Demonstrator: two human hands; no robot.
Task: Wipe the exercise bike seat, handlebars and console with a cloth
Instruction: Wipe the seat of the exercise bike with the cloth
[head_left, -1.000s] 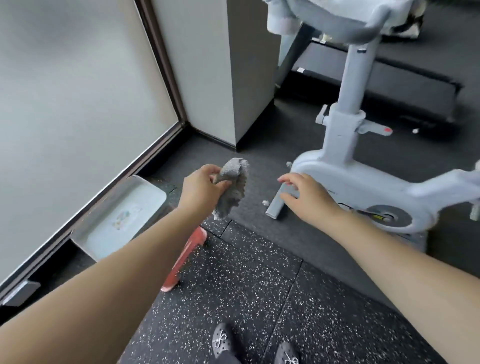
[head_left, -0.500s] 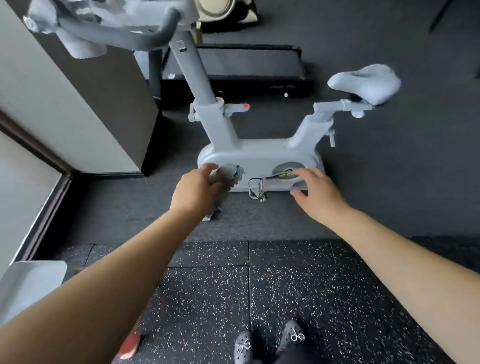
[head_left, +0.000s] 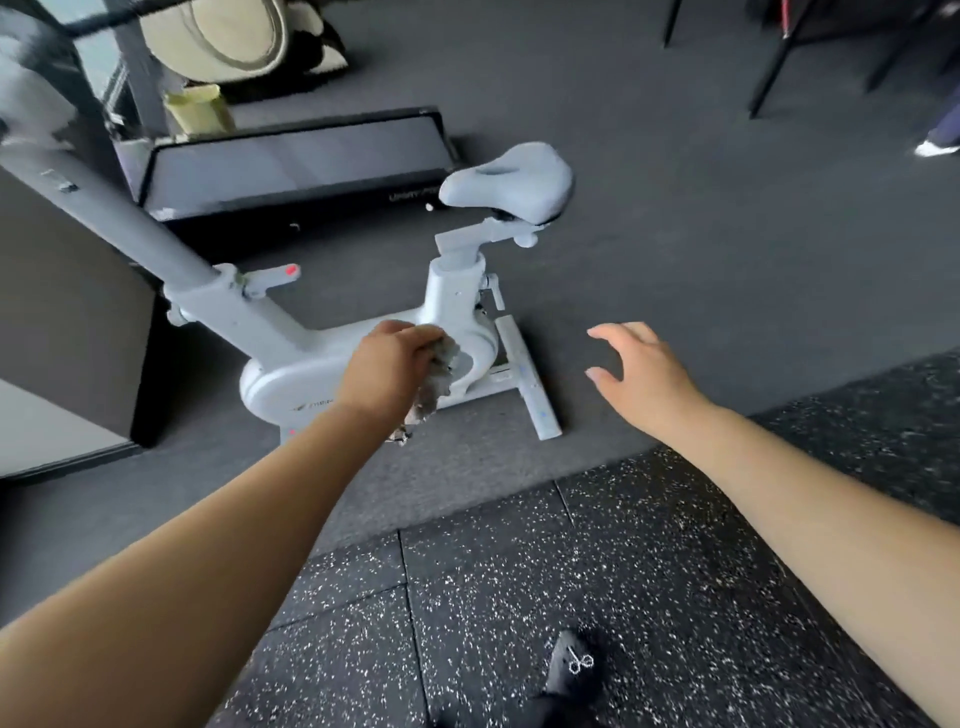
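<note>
A pale grey exercise bike (head_left: 291, 379) stands on dark carpet ahead of me. Its padded seat (head_left: 511, 182) sits up at centre right. The handlebar post (head_left: 104, 218) runs off to the upper left, and only a blurred bit of the handlebars (head_left: 31, 98) shows at the left edge; the console is out of view. My left hand (head_left: 387, 371) grips a crumpled grey cloth (head_left: 436, 382) in the air in front of the bike's body, below the seat post. My right hand (head_left: 636, 371) hovers with fingers spread and holds nothing, to the right of the bike's rear foot.
A flat black treadmill (head_left: 291, 156) lies behind the bike. A round cushion (head_left: 228, 36) sits at the top left. Black chair legs (head_left: 769, 67) stand at the top right, with another person's shoe (head_left: 935, 148) at the right edge. Speckled rubber tiles (head_left: 571, 597) lie under my feet.
My view has swung right along the bike, from the front post to the seat. Both hands moved right with it; the left still holds the cloth, and the right has spread out.
</note>
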